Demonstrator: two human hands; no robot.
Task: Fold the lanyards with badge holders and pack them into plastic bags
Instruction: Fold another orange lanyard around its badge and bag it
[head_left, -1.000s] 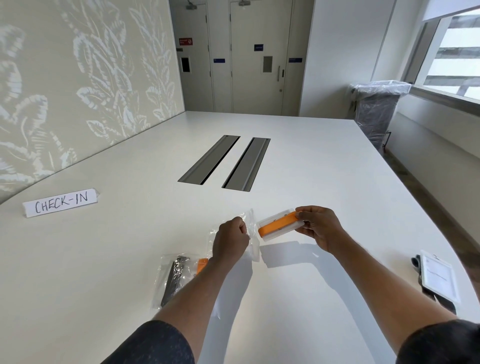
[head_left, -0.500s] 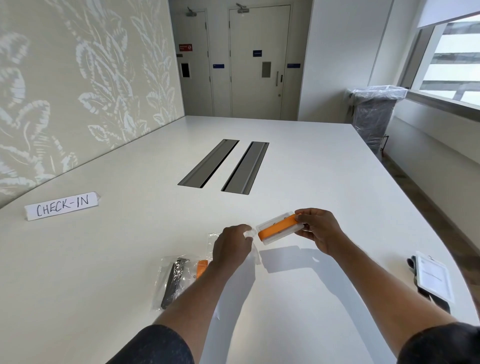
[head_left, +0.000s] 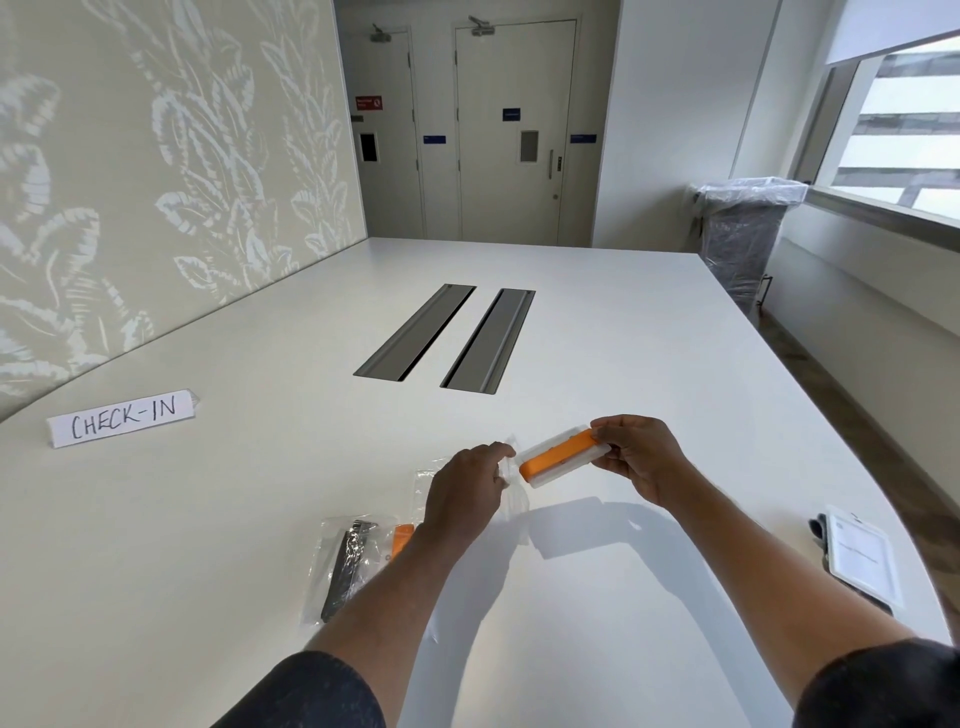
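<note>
My right hand (head_left: 641, 460) grips a folded orange lanyard with its clear badge holder (head_left: 558, 458), held above the white table (head_left: 597, 338). Just left of it my left hand (head_left: 467, 493) pinches the mouth of a clear plastic bag (head_left: 511, 496), which hangs down toward the table. The bundle's left end is at the bag's opening, almost touching my left fingers. Whether it has entered the bag I cannot tell. A packed bag (head_left: 353, 564) with a black lanyard lies on the table beside my left forearm, with an orange piece partly hidden behind the arm.
Another badge holder with a dark lanyard (head_left: 862, 558) lies near the table's right edge. A folded CHECK-IN sign (head_left: 122, 418) stands at the left. Two cable slots (head_left: 447, 338) sit mid-table. A lined bin (head_left: 743, 244) stands by the window.
The two hands have come closer together. The orange bundle now sits right at the bag's mouth. The bag hangs lower and narrower from my left fingers than before.
</note>
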